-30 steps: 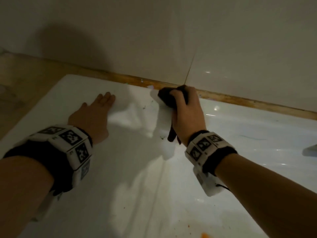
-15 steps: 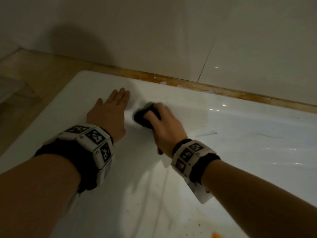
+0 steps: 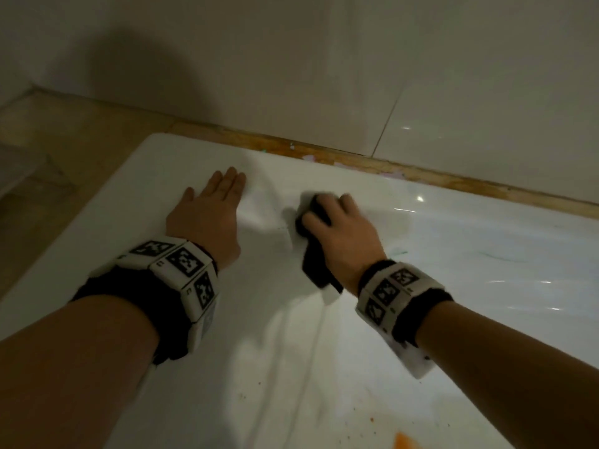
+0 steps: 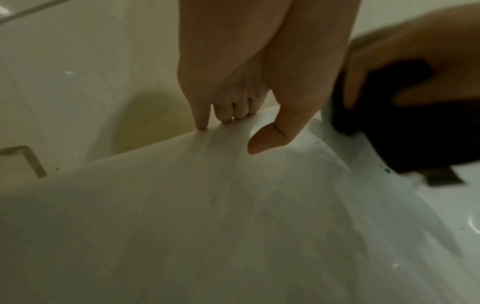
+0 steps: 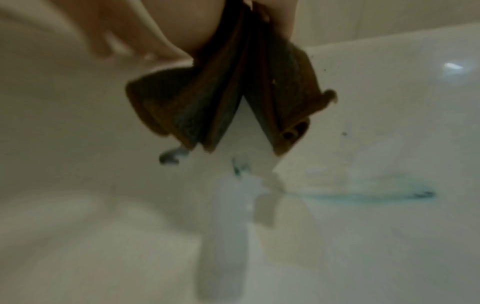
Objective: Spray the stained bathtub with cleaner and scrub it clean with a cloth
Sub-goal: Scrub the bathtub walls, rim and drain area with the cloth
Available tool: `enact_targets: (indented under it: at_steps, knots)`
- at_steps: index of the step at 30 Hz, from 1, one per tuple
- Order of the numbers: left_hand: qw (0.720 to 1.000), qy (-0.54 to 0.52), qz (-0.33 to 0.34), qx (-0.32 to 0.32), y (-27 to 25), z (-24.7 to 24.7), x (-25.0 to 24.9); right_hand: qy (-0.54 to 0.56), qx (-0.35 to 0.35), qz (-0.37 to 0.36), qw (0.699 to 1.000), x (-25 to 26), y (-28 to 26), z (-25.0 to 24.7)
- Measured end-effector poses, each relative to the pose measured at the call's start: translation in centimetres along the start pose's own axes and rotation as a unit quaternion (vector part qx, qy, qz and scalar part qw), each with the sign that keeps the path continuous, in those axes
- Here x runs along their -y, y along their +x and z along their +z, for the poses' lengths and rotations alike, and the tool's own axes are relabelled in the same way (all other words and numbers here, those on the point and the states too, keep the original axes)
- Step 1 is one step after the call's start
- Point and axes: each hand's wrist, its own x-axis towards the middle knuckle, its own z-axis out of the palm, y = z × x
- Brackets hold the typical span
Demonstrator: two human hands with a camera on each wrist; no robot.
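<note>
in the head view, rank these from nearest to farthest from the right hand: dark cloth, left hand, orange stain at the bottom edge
1. dark cloth, gripped under the right hand.
2. left hand, flat on the tub to its left.
3. orange stain, far below at the frame's bottom edge, on the tub floor.

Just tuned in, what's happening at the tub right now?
A person is scrubbing the white bathtub. The right hand grips a dark cloth and presses it against the tub's inner slope. The left hand lies flat on the rim, fingers straight, bracing. Blue-green streaks remain beside the cloth, and an orange stain with specks sits lower in the tub, so cleaning isn't finished.
</note>
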Motion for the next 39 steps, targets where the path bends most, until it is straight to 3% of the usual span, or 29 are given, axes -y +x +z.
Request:
enact_targets:
  at_steps: [2,4,6,9,13,15,18,21,24,26,28,30,33,35,37,39]
  knots:
    - [1.0,0.009,-0.005,0.0,-0.1,0.1,-0.1,0.03,0.02,0.026,0.999,-1.4,-1.7,0.6]
    - [1.0,0.027,-0.009,-0.003,-0.2,0.4,-0.2,0.115,-0.072,0.149,0.98,-2.6,-3.7,0.2]
    - [0.999,0.041,-0.012,-0.011,-0.2,0.8,-0.3,0.149,-0.143,0.301,0.931,-3.9,-5.8,-0.1]
    - [0.999,0.046,-0.014,-0.018,-0.1,0.9,-0.3,0.124,-0.23,0.496,0.828,-5.8,-8.6,-0.2]
    - [0.998,0.053,-0.006,-0.019,0.1,1.0,-0.1,0.176,-0.217,0.627,0.727,-6.8,-7.0,0.4]
    - [0.998,0.056,-0.005,-0.02,0.3,1.2,0.0,0.218,-0.158,0.655,0.706,-5.8,-4.4,1.5]
    - [0.997,0.07,-0.01,-0.004,0.5,1.5,0.2,0.228,-0.115,0.636,0.728,-2.0,-1.7,4.4]
    - [0.995,0.094,-0.018,0.003,0.3,1.8,0.1,0.217,-0.046,0.551,0.805,2.8,-0.7,6.8]
    - [0.994,0.107,-0.025,-0.005,0.1,2.0,-0.3,0.201,0.022,0.429,0.88,4.7,-1.7,7.4]
    - [0.994,0.105,-0.031,-0.007,0.1,2.0,-0.4,0.194,0.067,0.307,0.929,4.6,-3.1,7.3]
    - [0.994,0.101,-0.031,-0.006,0.0,1.9,-0.4,0.194,0.108,0.202,0.954,4.0,-4.4,6.9]
    - [0.994,0.102,-0.027,-0.004,0.0,1.8,-0.3,0.237,0.038,0.203,0.949,3.2,-4.8,5.5]
    - [0.994,0.105,-0.023,-0.003,0.0,1.9,-0.1,0.283,-0.205,0.34,0.873,1.2,-3.9,2.4]
    - [0.995,0.098,-0.023,-0.009,0.1,2.0,0.0,0.257,-0.298,0.395,0.83,0.1,-2.9,0.9]
    - [0.995,0.095,-0.022,-0.01,0.1,2.0,0.0,0.231,-0.294,0.411,0.832,1.1,-1.7,0.9]
    - [0.995,0.098,-0.02,-0.008,0.1,2.0,0.0,0.236,-0.239,0.368,0.867,2.7,-0.7,2.7]
